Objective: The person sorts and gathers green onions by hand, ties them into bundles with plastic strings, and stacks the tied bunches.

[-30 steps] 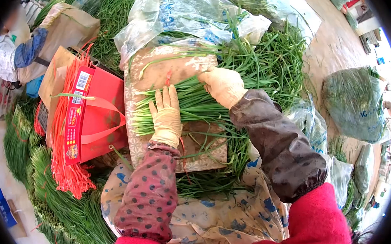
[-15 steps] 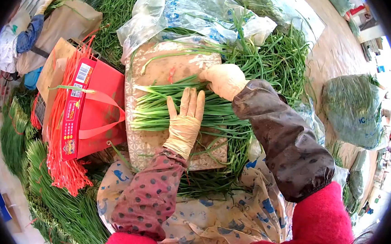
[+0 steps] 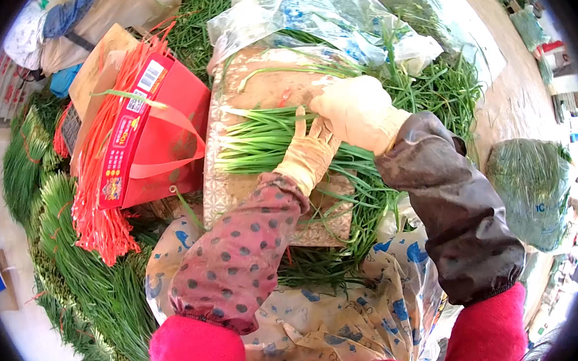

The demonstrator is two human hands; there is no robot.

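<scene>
A bunch of green garlic chives point(image 3: 253, 141) lies across a worn patterned board point(image 3: 215, 198), its pale cut ends to the left. My left hand point(image 3: 309, 153), in a cream rubber glove, is closed over the bunch from the near side, one finger pointing up across the stalks. Against its fingertips, my right hand point(image 3: 358, 114), gloved too, is closed on the far side of the bunch; its fingers are mostly hidden from above. The leaves trail out to the right beneath both hands. A few loose stalks point(image 3: 295, 70) lie at the board's far end.
Left of the board stands a red bag point(image 3: 177, 128) with orange-red ties point(image 3: 104, 227) hanging over it. Tied chives point(image 3: 94, 274) are piled at the left. Clear plastic point(image 3: 291, 12) covers greens beyond the board. A filled bag point(image 3: 531, 190) sits on the floor at right.
My left hand has slid right along the bunch to meet my right hand, its spread fingers now bent. The view has shifted, so the board and red bag appear further right.
</scene>
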